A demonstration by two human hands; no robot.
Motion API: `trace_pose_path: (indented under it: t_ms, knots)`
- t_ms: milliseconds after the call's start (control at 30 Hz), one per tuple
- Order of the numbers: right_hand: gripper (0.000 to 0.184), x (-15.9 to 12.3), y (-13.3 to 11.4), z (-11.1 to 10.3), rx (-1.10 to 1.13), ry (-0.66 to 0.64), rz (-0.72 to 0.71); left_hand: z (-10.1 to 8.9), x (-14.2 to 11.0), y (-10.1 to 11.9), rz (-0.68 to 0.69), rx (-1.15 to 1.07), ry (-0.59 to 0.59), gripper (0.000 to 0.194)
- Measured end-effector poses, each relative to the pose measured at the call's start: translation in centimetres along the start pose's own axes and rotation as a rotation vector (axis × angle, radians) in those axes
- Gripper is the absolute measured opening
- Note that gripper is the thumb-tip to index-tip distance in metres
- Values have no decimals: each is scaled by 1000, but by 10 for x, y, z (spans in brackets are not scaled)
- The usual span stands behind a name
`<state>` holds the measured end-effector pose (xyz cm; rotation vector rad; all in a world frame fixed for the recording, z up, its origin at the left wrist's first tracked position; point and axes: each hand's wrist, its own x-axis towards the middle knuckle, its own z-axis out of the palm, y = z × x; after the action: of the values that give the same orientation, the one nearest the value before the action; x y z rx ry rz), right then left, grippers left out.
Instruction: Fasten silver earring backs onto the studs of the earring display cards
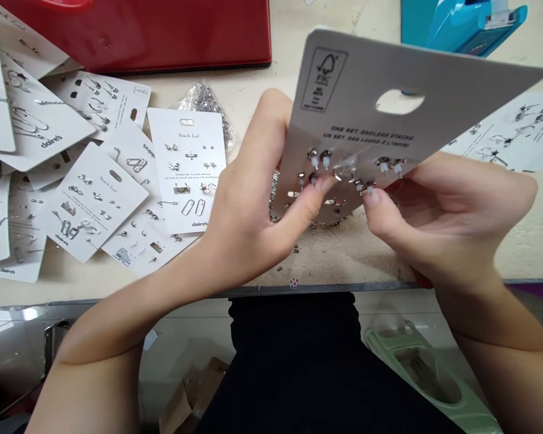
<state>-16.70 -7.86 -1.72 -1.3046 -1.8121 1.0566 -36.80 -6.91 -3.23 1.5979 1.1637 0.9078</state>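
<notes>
I hold a grey-white earring card [389,78] tilted up with its back side facing me; printed text, a hang hole and several earring posts with small backs show on it. My left hand [253,205] grips the card's left edge, thumb pressed on its back near the posts. My right hand [438,211] holds the card's lower right part, its thumb and fingertips pinched at a small earring back [370,188]. Both hands are closed on the card above the table edge.
A pile of finished earring cards [95,181] with silver studs covers the table's left side. A clear bag of small metal parts [208,102] lies behind them. A red tray [154,30] and a teal box [461,24] stand at the back. Another card [511,129] lies right.
</notes>
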Motion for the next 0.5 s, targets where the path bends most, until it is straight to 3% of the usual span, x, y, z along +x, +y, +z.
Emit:
trace_pose_path:
  t_ms: [100,200,300,400,500]
  knots:
    - [16,-1,-2,2,-16,22,5,3,-1,-2,184,36,80,22]
    - [16,0,1,4,-32,32,7,6,-1,-9,254,46,102,22]
    - [15,3,9,9,22,123,-159,8,0,-17,345,75,104,27]
    - [14,7,17,12,56,174,-292,7,0,-17,383,98,111,31]
    - [16,10,20,12,76,155,-309,4,-2,-9,293,122,94,24]
